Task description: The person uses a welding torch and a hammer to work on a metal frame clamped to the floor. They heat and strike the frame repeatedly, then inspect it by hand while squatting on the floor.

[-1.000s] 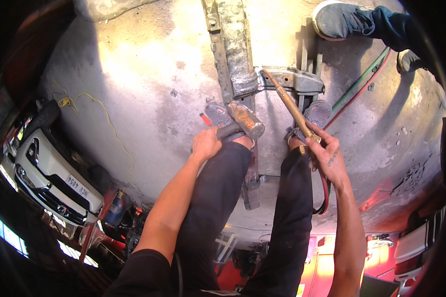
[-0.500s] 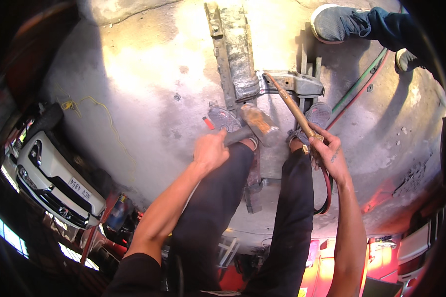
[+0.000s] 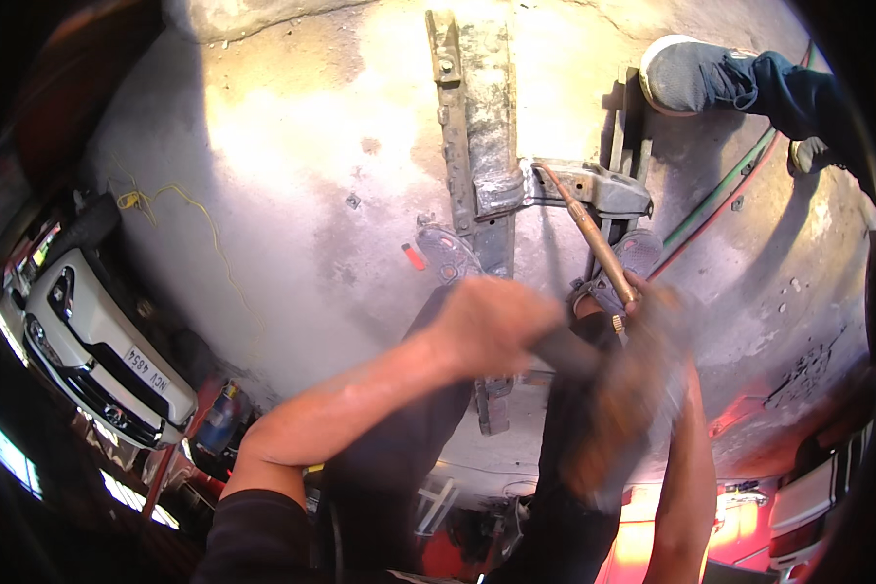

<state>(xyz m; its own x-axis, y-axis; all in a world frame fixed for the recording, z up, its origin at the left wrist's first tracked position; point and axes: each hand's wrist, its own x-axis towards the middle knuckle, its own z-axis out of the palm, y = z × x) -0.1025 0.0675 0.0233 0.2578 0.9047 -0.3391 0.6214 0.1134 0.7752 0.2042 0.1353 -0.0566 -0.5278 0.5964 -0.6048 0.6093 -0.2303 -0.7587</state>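
My left hand (image 3: 496, 326), smeared by motion, is wrapped round the dark handle of a hammer. The heavy hammer head (image 3: 625, 419), rusty and blurred, is over my right thigh and in front of my right wrist. My right hand (image 3: 642, 304), partly hidden by the hammer, grips a brass-coloured gas torch (image 3: 599, 245). The torch's thin tip touches or nearly touches the joint between a long metal beam (image 3: 489, 127) and a short bracket arm (image 3: 605, 191) on the floor. No flame can be made out for certain.
My shoes (image 3: 448, 255) are on either side of the beam's near end. At the far right stands another person's shoe (image 3: 679, 78). Green and red hoses (image 3: 715, 202) run across the floor on that side. A white car (image 3: 107, 355) is at the left, near a yellow cord (image 3: 209, 229).
My left hand has swung the hammer up and to the right, from beside the beam to over my right forearm. The torch stays at the joint; the whole view has shifted slightly.
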